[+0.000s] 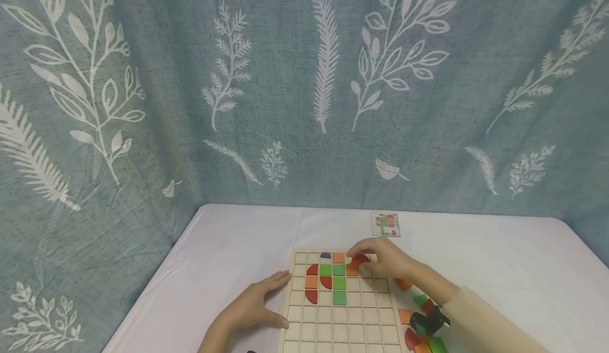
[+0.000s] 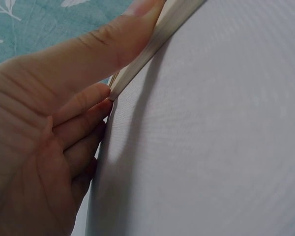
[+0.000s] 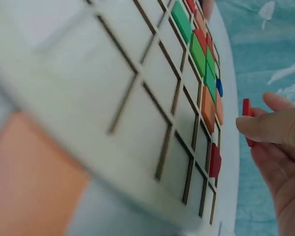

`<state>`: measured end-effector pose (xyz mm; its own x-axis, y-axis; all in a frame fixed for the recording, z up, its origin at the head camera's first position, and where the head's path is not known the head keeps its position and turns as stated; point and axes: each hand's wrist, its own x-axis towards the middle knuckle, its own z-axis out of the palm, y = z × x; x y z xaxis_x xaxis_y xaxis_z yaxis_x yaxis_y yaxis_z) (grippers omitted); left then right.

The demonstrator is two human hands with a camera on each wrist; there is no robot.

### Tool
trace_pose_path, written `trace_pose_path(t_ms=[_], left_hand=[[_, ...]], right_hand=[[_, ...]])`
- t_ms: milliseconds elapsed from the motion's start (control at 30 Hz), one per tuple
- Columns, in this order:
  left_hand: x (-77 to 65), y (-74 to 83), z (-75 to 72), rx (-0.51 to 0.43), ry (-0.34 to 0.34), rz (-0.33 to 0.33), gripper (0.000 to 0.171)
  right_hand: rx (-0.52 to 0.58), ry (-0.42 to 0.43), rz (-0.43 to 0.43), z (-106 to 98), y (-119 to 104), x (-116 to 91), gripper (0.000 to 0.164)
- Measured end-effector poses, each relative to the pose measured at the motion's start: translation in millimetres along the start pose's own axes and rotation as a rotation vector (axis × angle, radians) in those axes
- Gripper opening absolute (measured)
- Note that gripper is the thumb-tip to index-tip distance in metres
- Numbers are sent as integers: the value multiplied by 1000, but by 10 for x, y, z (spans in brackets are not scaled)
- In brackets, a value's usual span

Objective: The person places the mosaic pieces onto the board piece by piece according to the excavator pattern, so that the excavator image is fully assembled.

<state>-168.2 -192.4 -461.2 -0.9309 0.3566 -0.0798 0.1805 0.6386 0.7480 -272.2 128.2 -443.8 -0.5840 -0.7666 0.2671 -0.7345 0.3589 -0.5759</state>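
Note:
My right hand (image 1: pixel 387 258) is over the far right part of a pale wooden grid board (image 1: pixel 328 332). Between thumb and fingertips it pinches a small red tile (image 3: pixel 247 105), raised above the board. Another red tile (image 3: pixel 215 160) sits in a cell beneath that hand, near an orange tile (image 1: pixel 352 270). My left hand (image 1: pixel 254 303) lies along the board's left edge, its thumb and fingers spread and touching the side. Green tiles (image 1: pixel 339 283), red rounded tiles (image 1: pixel 311 296) and a blue piece (image 1: pixel 325 255) fill several cells toward the back.
Loose orange, red and green pieces (image 1: pixel 437 345) lie on the white table (image 1: pixel 238 237) along the board's right side, partly hidden by the right wrist's dark camera (image 1: pixel 428 321). Behind the board lies a small pattern card (image 1: pixel 386 225). A blue-green leaf-print curtain (image 1: pixel 285 89) surrounds the table.

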Motion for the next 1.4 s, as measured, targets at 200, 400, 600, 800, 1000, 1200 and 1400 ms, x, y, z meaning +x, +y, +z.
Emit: trace_pose_path(t_ms=[200, 400, 600, 800, 1000, 1200, 1400], left_hand=[[12, 1, 0, 5, -4, -4, 98], [12, -9, -8, 15, -2, -8, 98], [14, -15, -7, 13, -3, 0, 98], [20, -14, -4, 19, -3, 3, 98], [27, -5, -4, 7, -4, 3, 97], [21, -12, -3, 4, 1, -6, 97], [21, -17, -7, 0, -6, -2, 97]], right_hand=[[-17, -74, 3, 36, 93, 193, 26], [31, -115, 35, 58, 123, 250, 28], [30, -93, 76, 57, 123, 235, 26], [32, -61, 68, 52, 122, 207, 25], [16, -34, 85, 45, 142, 180, 26], [8, -15, 96, 65, 148, 186, 25], [0, 6, 95, 88, 149, 188, 22]])
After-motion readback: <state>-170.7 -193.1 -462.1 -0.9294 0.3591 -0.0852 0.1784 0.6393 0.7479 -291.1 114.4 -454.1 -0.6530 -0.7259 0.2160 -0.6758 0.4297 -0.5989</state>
